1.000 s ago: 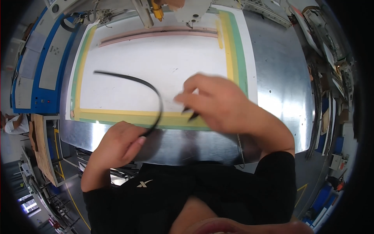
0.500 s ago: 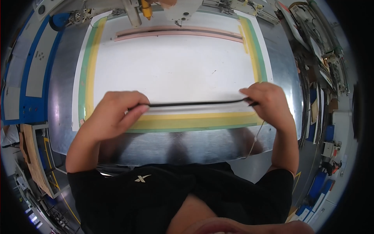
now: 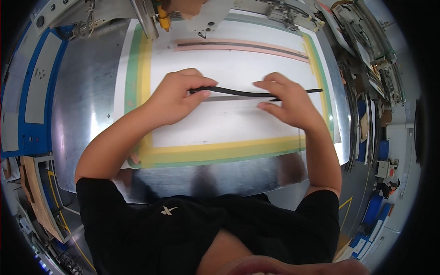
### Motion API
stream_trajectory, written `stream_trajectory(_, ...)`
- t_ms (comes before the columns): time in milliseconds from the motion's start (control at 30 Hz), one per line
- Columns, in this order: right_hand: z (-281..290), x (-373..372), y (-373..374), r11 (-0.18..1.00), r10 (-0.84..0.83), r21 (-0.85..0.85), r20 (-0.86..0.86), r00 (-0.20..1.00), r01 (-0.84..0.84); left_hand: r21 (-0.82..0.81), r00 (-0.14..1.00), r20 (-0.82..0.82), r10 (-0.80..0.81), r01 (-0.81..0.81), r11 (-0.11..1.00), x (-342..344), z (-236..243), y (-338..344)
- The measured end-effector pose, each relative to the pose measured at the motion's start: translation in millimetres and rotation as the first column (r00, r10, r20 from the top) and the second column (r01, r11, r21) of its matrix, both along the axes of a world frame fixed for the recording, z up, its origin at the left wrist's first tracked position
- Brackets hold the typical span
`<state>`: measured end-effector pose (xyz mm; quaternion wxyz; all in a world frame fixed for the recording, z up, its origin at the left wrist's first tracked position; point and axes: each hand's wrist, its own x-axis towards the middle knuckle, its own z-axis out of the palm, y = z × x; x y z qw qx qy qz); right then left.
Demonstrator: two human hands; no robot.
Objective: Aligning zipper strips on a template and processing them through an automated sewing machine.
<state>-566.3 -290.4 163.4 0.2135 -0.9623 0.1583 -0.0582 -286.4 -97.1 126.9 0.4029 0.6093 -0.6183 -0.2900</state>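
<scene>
Two hands over the metal tabletop (image 3: 87, 96). Left hand (image 3: 176, 98): nearly closed, thumb and fingers pinching the left end of one black strip (image 3: 238, 93). Right hand (image 3: 293, 103): half open, thumb and forefinger apart, strip running between; can't tell if it grips. Strip has a slight bend, sits above the middle of one white sheet (image 3: 206, 123), shadow on its near side; right end sticks out past the right hand. Left tip mostly covered by fingers, a short stretch hidden by the right hand. Small dark tip (image 3: 275, 99) by the right fingers, can't make out what. One pink bar (image 3: 247, 47), far side of sheet. One yellow nozzle (image 3: 163, 19), far left of it.
</scene>
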Motion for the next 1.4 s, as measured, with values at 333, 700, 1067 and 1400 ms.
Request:
stream_trajectory(333, -30, 75, -18, 0.990, 0.070, -0.111, -0.107, 0.992, -0.082, -0.002, 0.845, 0.527, 0.086, -0.101, 0.995, 42, -42, -70)
stream_trajectory(700, -42, 128, -62, 0.845, 0.242, -0.497, 0.028, 0.970, -0.196, -0.038, 0.643, 0.739, 0.201, -0.257, 0.966, 76, -55, -88)
stream_trajectory(1067, -75, 148, -98, 0.922, 0.134, -0.376, 0.093, 0.987, -0.090, -0.264, 0.801, 0.544, 0.251, -0.120, 0.957, 77, -80, -102)
stream_trajectory(1400, -73, 149, -103, 0.902, 0.224, -0.399, 0.103, 0.969, -0.166, -0.244, 0.758, 0.614, 0.220, -0.082, 0.966, 77, -76, -102)
